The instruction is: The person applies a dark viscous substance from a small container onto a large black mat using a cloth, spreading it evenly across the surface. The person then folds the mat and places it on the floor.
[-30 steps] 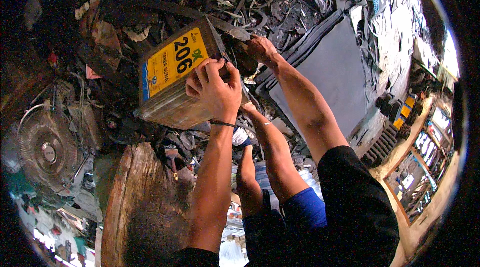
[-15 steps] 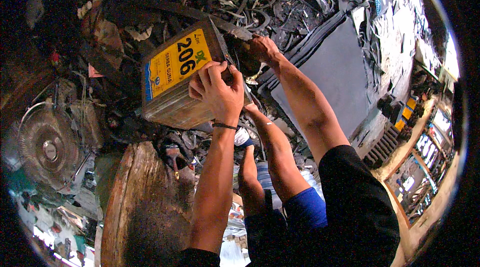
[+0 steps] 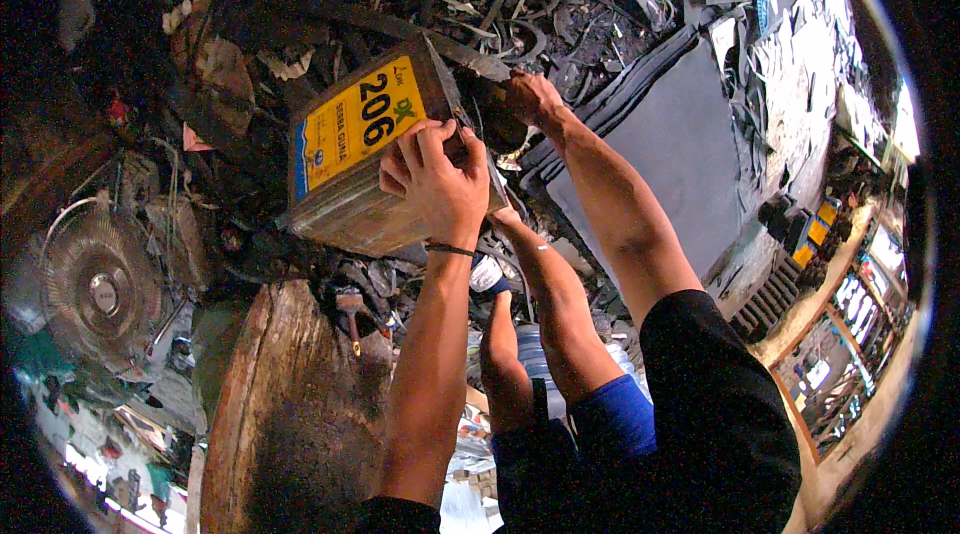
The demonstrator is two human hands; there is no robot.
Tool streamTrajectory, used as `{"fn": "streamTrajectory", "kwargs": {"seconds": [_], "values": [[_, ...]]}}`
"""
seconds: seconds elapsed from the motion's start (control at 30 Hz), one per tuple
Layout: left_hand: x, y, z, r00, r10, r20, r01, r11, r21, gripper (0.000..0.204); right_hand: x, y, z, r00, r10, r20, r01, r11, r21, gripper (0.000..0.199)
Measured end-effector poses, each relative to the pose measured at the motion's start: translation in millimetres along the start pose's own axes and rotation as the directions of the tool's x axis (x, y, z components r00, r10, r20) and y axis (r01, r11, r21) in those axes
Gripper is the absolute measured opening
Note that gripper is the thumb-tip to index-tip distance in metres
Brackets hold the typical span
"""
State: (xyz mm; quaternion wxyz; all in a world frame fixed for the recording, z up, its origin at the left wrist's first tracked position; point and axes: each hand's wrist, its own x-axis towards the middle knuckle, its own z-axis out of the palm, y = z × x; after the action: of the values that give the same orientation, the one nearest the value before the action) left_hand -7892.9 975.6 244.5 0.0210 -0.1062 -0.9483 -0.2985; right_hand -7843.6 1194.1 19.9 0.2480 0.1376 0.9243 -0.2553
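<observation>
A square metal tin [image 3: 360,209] with a yellow label lies tilted in front of me. My left hand [image 3: 440,174] grips its near right edge, with the thumb and fingers bent over the rim. My right hand [image 3: 535,102] is just beyond the tin's right end, beside a dark rounded thing [image 3: 498,119]. Its fingers are curled, and what they hold is hidden in shadow. Nearer to me, a paintbrush [image 3: 351,314] lies at the far end of a worn wooden block [image 3: 270,364].
A stack of grey sheets [image 3: 650,164] lies to the right. Dark strips and scraps [image 3: 500,14] are heaped at the far side. A round fan [image 3: 100,289] stands at the left. My bare legs [image 3: 560,314] are below the tin.
The view has shifted slightly, and the paintbrush shows more clearly. My left hand keeps its grip on the tin's edge. My right hand stays at the tin's right end, its fingers slightly lower.
</observation>
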Motion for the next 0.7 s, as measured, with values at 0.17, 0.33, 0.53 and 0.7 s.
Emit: {"fn": "streamTrajectory", "kwargs": {"seconds": [0.17, 0.33, 0.53, 0.7], "values": [[0, -6, -3, 1.000, -0.015, -0.001, 0.015, 1.000, 0.025, 0.014, -6, -45, -24, 0.992, 0.026, 0.121, -0.005, 0.986, -0.164, 0.025], [0, -12, -14, 0.999, 0.007, -0.036, -0.006, 1.000, 0.028, 0.013, 0, -17, -7, 0.999, -0.032, 0.027, 0.030, 0.997, 0.069, 0.020], [14, -79, -75, 0.993, -0.078, -0.094, 0.059, 0.980, -0.192, 0.016, -3, 23, 31, 0.984, -0.170, -0.052, 0.177, 0.968, 0.180, 0.023], [13, -163, -150, 0.978, -0.177, -0.110, 0.171, 0.983, -0.069, 0.024, -36, -104, -22, 0.955, -0.274, -0.117, 0.295, 0.927, 0.234, 0.017]]}}
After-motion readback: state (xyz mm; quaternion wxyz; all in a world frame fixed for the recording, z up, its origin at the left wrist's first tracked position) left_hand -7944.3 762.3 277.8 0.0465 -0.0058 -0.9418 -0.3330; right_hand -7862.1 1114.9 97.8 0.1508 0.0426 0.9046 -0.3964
